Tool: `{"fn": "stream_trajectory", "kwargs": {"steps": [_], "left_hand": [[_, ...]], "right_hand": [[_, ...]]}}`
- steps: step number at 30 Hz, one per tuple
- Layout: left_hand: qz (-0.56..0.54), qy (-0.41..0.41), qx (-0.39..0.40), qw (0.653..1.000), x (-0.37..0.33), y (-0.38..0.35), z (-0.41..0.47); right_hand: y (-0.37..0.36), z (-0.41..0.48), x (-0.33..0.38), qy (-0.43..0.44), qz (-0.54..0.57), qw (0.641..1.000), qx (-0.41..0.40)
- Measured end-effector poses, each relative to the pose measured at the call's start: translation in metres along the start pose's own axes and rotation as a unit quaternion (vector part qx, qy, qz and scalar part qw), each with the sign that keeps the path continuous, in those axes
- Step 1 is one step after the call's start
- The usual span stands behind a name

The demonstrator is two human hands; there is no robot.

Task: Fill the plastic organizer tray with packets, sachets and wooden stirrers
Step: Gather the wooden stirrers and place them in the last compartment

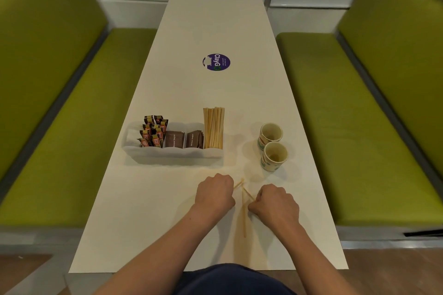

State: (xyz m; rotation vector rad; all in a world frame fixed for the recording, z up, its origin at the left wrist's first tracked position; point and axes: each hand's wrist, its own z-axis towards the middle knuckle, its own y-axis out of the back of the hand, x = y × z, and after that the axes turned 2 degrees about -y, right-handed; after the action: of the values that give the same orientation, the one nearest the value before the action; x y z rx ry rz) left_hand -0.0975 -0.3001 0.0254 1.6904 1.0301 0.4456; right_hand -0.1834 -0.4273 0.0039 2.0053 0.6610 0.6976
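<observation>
Wooden stirrers [244, 208] partly hidden by curled left hand [214, 193], right hand [275, 203]

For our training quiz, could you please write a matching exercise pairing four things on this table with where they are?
Things:
1. stirrer bundle
2. paper cups
3. round sticker
4. orange sachets

Places:
A. far middle of the table
B. right end compartment of the tray
C. on the table, right of the tray
D. tray compartment left of the brown packets

Pairs: 1-B, 2-C, 3-A, 4-D
</observation>
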Motion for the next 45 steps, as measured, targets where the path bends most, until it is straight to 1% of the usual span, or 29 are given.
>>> {"fn": "stream_trajectory", "kwargs": {"steps": [2, 5, 8, 11, 13, 15, 17, 19, 22, 24, 26, 30, 32, 38, 42, 45], "left_hand": [[-0.035, -0.011, -0.025, 0.999, 0.007, 0.010, 0.000], [-0.140, -0.032, -0.113, 0.983, 0.022, 0.038, 0.002], [-0.269, -0.031, -0.193, 0.943, 0.042, 0.075, 0.013], [-0.333, -0.019, -0.265, 0.905, 0.060, 0.101, 0.030], [-0.356, -0.007, -0.294, 0.887, 0.069, 0.109, 0.043], [-0.381, 0.010, -0.303, 0.874, 0.074, 0.109, 0.056], [-0.401, 0.029, -0.301, 0.865, 0.075, 0.106, 0.067], [-0.412, 0.043, -0.295, 0.861, 0.075, 0.101, 0.075], [-0.399, 0.049, -0.263, 0.877, 0.075, 0.091, 0.084], [-0.387, 0.057, -0.230, 0.891, 0.076, 0.083, 0.087], [-0.386, 0.063, -0.208, 0.897, 0.076, 0.078, 0.088], [-0.352, 0.050, -0.210, 0.911, 0.077, 0.075, 0.090], [-0.339, 0.043, -0.214, 0.915, 0.078, 0.073, 0.090], [-0.344, 0.035, -0.223, 0.911, 0.082, 0.068, 0.088], [-0.351, 0.037, -0.234, 0.906, 0.086, 0.066, 0.082], [-0.352, 0.029, -0.247, 0.902, 0.088, 0.063, 0.075]], "right_hand": [[0.001, -0.002, 0.000, 0.005, -0.006, 1.000, -0.003], [0.004, -0.006, 0.000, 0.010, -0.001, 1.000, -0.010], [0.011, -0.010, 0.002, 0.009, 0.049, 0.998, -0.040], [0.023, -0.013, 0.009, 0.016, 0.152, 0.985, -0.086], [0.035, -0.014, 0.018, 0.030, 0.266, 0.956, -0.117], [0.050, -0.014, 0.032, 0.048, 0.376, 0.915, -0.141], [0.065, -0.012, 0.047, 0.068, 0.462, 0.872, -0.148], [0.078, -0.006, 0.061, 0.082, 0.513, 0.840, -0.158], [0.093, 0.009, 0.077, 0.094, 0.533, 0.822, -0.178], [0.100, 0.021, 0.087, 0.110, 0.531, 0.820, -0.185], [0.104, 0.033, 0.096, 0.123, 0.521, 0.822, -0.196], [0.106, 0.053, 0.113, 0.123, 0.500, 0.832, -0.208], [0.102, 0.063, 0.119, 0.113, 0.493, 0.840, -0.199], [0.077, 0.078, 0.126, 0.084, 0.459, 0.873, -0.143], [0.067, 0.078, 0.129, 0.086, 0.375, 0.912, -0.145], [0.061, 0.075, 0.129, 0.086, 0.340, 0.923, -0.157]]}}
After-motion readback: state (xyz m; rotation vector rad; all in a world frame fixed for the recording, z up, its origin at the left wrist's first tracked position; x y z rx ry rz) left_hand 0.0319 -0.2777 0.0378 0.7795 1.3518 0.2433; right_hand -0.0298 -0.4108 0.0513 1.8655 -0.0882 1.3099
